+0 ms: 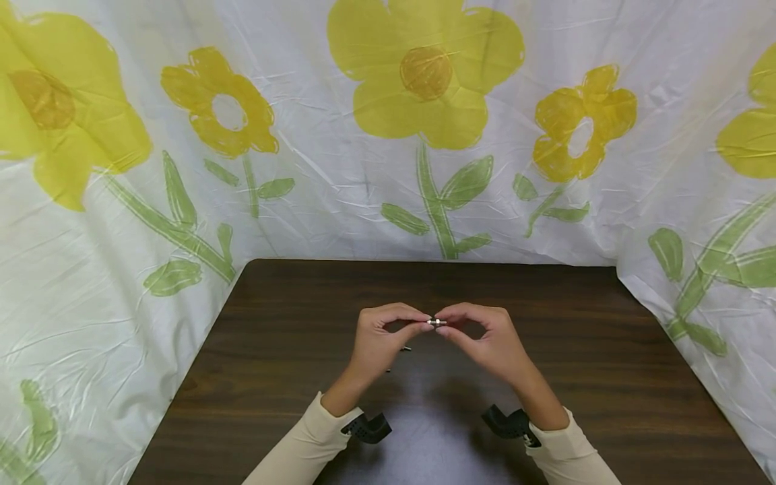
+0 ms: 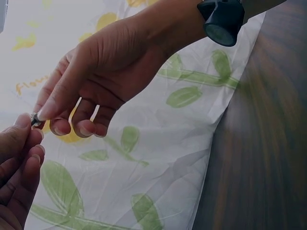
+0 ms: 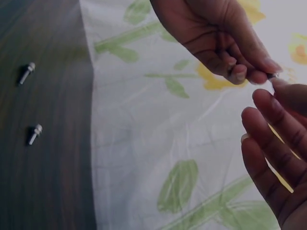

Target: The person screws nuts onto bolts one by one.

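In the head view, a small silvery bolt (image 1: 437,322) with a wider nut-like band lies level between the two hands, above the table. My left hand (image 1: 378,339) pinches its left end between thumb and fingertips. From the other side, my right hand (image 1: 494,342) pinches the right end with thumb and forefinger. Fingertips hide most of the bolt in both wrist views. Two similar bolts lie on the table in the right wrist view, an upper bolt (image 3: 27,73) and a lower bolt (image 3: 35,134); both have thick collars near the head.
The dark wood-grain table (image 1: 273,391) spreads beneath both hands. A white cloth (image 1: 315,202) printed with yellow flowers hangs behind it and along its sides. Each wrist carries a black camera mount, the left mount (image 1: 367,428) and the right mount (image 1: 508,423).
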The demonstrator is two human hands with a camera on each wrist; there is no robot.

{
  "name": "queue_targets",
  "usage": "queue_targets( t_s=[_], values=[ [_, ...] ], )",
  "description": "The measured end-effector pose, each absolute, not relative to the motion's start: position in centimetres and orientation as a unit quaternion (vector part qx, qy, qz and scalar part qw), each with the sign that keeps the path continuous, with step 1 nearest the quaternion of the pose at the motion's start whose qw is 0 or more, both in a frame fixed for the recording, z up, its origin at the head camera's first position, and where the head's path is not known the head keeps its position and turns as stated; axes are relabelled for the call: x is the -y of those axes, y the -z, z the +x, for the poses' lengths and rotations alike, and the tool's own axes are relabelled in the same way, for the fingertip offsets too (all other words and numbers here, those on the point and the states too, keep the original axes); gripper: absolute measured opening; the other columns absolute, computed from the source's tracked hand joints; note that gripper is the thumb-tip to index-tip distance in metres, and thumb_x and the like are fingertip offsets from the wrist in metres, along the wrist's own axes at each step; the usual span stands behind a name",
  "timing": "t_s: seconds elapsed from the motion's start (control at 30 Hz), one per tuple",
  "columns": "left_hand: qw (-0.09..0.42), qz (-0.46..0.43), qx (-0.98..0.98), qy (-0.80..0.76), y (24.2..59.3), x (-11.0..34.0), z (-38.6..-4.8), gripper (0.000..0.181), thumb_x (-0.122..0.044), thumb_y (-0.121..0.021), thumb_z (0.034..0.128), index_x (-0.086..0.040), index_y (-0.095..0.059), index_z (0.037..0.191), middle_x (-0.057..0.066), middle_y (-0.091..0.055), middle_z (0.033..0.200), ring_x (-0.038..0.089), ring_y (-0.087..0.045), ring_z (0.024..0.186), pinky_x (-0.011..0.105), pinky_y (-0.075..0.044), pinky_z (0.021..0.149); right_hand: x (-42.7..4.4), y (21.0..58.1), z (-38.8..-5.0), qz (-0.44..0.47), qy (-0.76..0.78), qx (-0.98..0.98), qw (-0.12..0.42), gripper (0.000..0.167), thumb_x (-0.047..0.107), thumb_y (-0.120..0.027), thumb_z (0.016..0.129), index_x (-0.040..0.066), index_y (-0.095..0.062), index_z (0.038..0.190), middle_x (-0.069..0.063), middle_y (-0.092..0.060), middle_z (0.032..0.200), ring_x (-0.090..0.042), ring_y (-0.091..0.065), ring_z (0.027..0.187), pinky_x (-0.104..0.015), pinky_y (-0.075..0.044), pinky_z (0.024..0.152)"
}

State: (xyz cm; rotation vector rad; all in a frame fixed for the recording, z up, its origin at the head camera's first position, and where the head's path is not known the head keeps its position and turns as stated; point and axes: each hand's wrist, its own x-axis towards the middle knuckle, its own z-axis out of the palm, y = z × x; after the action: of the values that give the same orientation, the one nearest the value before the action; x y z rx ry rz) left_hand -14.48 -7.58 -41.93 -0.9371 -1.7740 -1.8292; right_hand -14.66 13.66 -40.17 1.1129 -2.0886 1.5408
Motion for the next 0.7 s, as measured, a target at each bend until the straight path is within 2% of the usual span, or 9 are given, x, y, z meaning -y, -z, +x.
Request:
queue_targets(
  t_s=[0.17, 0.3, 0.43, 0.7],
  values=[
    [0.207, -0.342, 0.638, 0.658, 42.05, 7.57, -14.49, 0.01, 0.004, -0.08, 0.0824, 0.001, -0.079, 0.091, 0.011, -0.076, 0.087, 0.024, -0.074, 0.081, 0.043, -0.061, 0.07, -13.59, 40.27, -14.73, 0.398, -0.54, 0.725, 0.157, 0.029, -0.008, -0.08, 0.082, 0.011, -0.076, 0.104, -0.001, -0.076, 0.094, -0.013, -0.071, 0.08, -0.028, -0.058, 0.066],
    [0.21, -0.345, 0.638, 0.655, 42.04, 7.51, -14.52, 0.011, 0.005, -0.081, 0.0816, 0.001, -0.078, 0.091, 0.012, -0.076, 0.087, 0.023, -0.074, 0.08, 0.038, -0.061, 0.071, -13.58, 40.32, -14.8, 0.401, -0.539, 0.725, 0.151, 0.022, -0.002, -0.079, 0.086, 0.012, -0.075, 0.102, -0.005, -0.075, 0.091, -0.014, -0.071, 0.08, -0.028, -0.059, 0.07],
    [0.208, -0.348, 0.639, 0.654, 41.99, 7.52, -14.5, 0.011, 0.004, -0.081, 0.0814, 0.001, -0.079, 0.091, 0.012, -0.076, 0.086, 0.022, -0.074, 0.08, 0.037, -0.061, 0.072, -13.59, 40.4, -14.87, 0.4, -0.534, 0.731, 0.138, 0.018, 0.0, -0.076, 0.089, 0.014, -0.074, 0.1, -0.003, -0.075, 0.087, -0.015, -0.071, 0.077, -0.027, -0.058, 0.074],
    [0.204, -0.342, 0.65, 0.647, 41.22, 7.4, -13.96, 0.016, 0.014, -0.08, 0.0768, 0.004, -0.078, 0.088, 0.014, -0.075, 0.083, 0.021, -0.073, 0.078, 0.035, -0.061, 0.07, -13.42, 40.56, -14.69, 0.394, -0.529, 0.741, 0.123, 0.024, -0.005, -0.07, 0.092, 0.018, -0.073, 0.095, 0.004, -0.072, 0.081, -0.015, -0.069, 0.073, -0.025, -0.057, 0.073]
  ],
)
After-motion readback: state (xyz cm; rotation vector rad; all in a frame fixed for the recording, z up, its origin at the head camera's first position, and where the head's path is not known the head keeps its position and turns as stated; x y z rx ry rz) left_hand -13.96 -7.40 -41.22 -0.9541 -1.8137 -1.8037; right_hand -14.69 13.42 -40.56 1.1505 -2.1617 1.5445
